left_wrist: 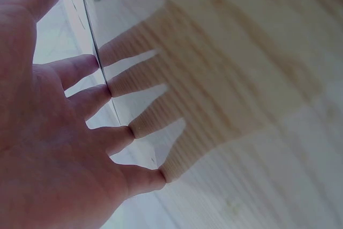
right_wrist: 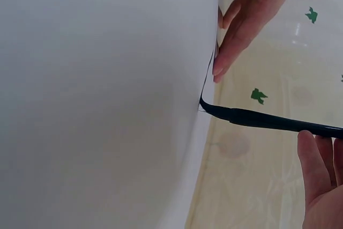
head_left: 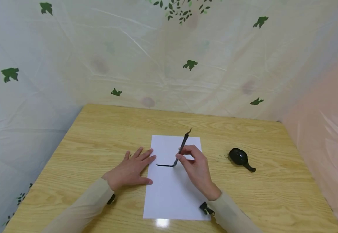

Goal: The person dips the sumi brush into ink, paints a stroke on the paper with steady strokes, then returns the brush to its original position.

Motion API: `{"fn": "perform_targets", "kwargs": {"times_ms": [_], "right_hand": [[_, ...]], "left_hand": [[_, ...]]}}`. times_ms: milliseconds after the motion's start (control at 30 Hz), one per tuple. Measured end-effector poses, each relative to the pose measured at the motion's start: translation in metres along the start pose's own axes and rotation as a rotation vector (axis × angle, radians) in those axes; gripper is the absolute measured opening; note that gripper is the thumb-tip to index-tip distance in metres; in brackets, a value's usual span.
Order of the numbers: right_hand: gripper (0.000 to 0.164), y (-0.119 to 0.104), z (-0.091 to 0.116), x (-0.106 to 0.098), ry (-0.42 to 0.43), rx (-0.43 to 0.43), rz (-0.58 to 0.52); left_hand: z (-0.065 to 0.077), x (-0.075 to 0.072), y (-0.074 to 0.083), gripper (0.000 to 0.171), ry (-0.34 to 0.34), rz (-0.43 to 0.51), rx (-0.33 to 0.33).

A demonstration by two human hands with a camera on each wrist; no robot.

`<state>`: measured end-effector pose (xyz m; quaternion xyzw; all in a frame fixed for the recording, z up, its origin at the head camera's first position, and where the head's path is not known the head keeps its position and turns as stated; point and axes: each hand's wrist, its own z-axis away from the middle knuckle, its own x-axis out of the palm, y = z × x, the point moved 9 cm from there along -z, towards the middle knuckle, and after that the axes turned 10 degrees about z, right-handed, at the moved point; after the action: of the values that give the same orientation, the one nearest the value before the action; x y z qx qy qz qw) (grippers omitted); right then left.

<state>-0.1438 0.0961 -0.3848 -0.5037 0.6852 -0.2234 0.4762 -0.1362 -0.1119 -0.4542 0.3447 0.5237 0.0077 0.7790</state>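
Note:
A white sheet of paper (head_left: 171,197) lies on the wooden table, with a thin black line (head_left: 164,165) across its upper half. My right hand (head_left: 198,170) pinches a dark writing brush (head_left: 183,144) between thumb and fingers. The brush leans, and its bent black tip touches the paper at the right end of the line, as the right wrist view also shows with the brush (right_wrist: 262,120). My left hand (head_left: 132,170) lies spread at the paper's left edge, fingertips and thumb touching the sheet or its border. In the left wrist view, the left palm (left_wrist: 59,127) faces the glossy tabletop.
To the right of the paper sits a glossy black round dish (head_left: 238,156) with a short handle, dark specks around it. The wooden table (head_left: 113,126) is bordered by pale cloth walls (head_left: 145,64) printed with green birds.

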Motion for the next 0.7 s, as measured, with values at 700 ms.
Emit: {"fn": "perform_targets", "kwargs": {"times_ms": [700], "right_hand": [[0.021, 0.0029, 0.0033, -0.0083, 0.015, -0.001, 0.02]], "left_hand": [[-0.0015, 0.0018, -0.0009, 0.089, -0.009, -0.009, -0.007]]}}
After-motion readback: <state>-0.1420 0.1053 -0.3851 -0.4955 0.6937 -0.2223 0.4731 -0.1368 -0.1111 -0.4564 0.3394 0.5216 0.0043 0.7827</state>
